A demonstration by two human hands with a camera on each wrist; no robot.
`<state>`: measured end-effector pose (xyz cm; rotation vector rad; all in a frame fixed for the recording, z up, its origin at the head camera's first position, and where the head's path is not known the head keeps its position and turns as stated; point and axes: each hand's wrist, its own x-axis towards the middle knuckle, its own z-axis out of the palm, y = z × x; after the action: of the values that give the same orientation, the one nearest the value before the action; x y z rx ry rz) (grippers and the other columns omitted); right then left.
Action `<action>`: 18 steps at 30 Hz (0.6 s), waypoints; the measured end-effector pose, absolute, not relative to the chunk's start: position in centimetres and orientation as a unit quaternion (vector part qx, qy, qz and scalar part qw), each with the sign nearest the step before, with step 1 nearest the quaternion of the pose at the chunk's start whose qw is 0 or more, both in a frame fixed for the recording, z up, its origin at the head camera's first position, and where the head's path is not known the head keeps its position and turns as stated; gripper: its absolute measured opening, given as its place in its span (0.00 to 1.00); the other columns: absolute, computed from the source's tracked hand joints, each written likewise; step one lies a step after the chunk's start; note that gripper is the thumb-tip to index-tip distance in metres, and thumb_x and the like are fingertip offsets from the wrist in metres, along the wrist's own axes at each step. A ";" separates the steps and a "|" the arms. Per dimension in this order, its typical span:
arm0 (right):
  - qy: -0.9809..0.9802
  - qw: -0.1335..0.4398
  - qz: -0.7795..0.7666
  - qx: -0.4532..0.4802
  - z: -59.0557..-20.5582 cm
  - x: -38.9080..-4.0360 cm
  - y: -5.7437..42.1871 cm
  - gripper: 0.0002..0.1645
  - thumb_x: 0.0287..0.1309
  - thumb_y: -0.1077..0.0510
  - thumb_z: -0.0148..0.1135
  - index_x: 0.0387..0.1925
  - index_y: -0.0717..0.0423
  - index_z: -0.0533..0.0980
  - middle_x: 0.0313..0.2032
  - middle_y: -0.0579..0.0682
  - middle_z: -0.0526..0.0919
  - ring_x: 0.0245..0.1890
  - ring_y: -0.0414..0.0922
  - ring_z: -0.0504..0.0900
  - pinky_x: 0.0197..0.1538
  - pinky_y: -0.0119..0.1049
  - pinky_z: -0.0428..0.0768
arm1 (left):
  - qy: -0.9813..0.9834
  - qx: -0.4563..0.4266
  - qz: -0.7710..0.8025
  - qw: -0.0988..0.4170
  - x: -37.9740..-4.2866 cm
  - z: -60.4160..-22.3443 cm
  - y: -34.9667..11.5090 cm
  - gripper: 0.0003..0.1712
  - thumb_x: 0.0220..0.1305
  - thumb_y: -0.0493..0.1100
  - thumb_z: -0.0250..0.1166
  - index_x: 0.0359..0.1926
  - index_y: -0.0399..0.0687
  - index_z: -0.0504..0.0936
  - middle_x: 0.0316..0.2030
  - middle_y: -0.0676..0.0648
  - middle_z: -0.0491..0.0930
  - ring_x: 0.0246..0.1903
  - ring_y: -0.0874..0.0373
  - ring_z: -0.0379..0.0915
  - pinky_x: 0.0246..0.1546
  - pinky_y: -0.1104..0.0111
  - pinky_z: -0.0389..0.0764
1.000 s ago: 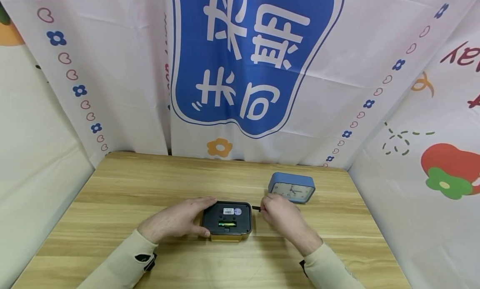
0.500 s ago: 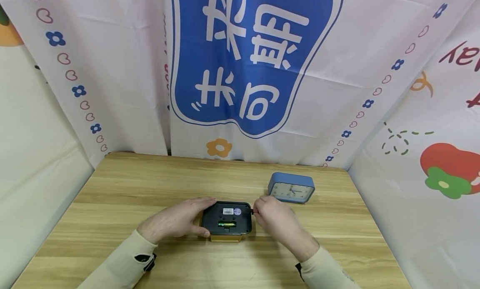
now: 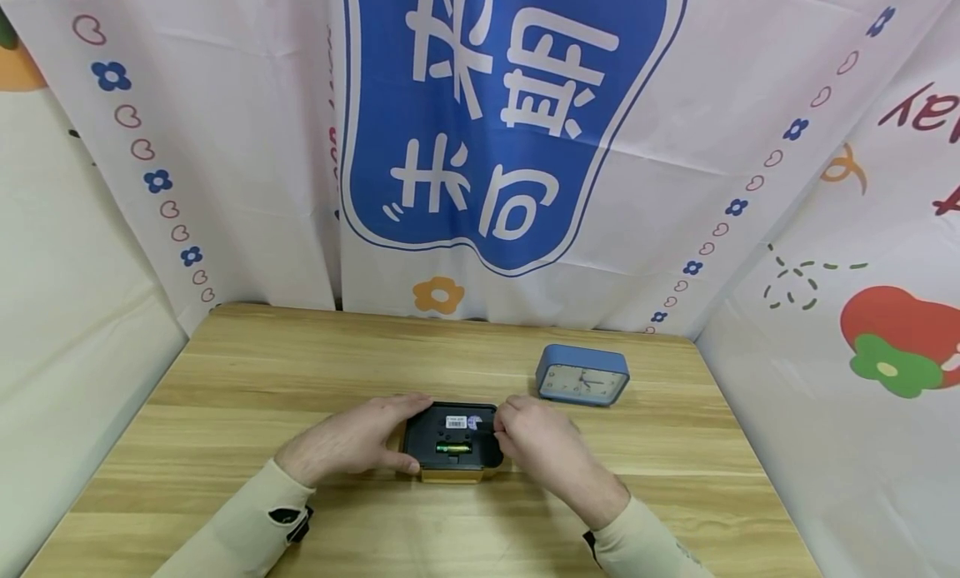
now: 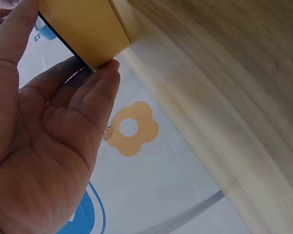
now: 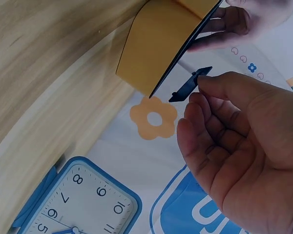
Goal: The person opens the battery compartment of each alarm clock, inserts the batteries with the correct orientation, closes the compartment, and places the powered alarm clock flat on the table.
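Observation:
A yellow alarm clock (image 3: 452,476) lies face down on the table, its black back (image 3: 423,432) upward. A green battery (image 3: 453,448) sits in the uncovered compartment of that back. My left hand (image 3: 348,436) holds the clock by its left side, thumb at the near edge and fingers at the far edge. Between thumb and fingertips, my right hand (image 3: 543,440) pinches a small black battery cover (image 5: 188,88). In the right wrist view the cover is held apart from the clock, just above its back.
A blue alarm clock (image 3: 585,378) stands behind my right hand, its dial facing me. The wooden table (image 3: 300,353) ends at a printed cloth backdrop (image 3: 262,186), with more cloth on both sides.
My right hand has moved left with the battery cover, from beside the yellow clock to over the right part of its back. My left hand has stayed in place.

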<state>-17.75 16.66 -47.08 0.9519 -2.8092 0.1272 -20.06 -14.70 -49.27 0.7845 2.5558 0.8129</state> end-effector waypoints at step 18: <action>-0.930 0.115 0.018 0.349 -47.8 -17.5 15.3 0.07 0.68 0.59 0.83 0.37 0.47 0.88 0.37 0.41 0.90 0.38 0.39 0.88 0.41 0.32 0.92 | 0.920 0.259 0.269 0.121 -19.4 -49.2 -13.4 0.57 0.61 0.60 0.92 0.83 0.39 0.79 0.82 0.34 0.80 0.81 0.33 0.79 0.83 0.40 0.81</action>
<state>-17.46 15.26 -47.80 1.0223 -2.7252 0.0519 -19.38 -13.38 -49.22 0.7574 2.6866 0.7854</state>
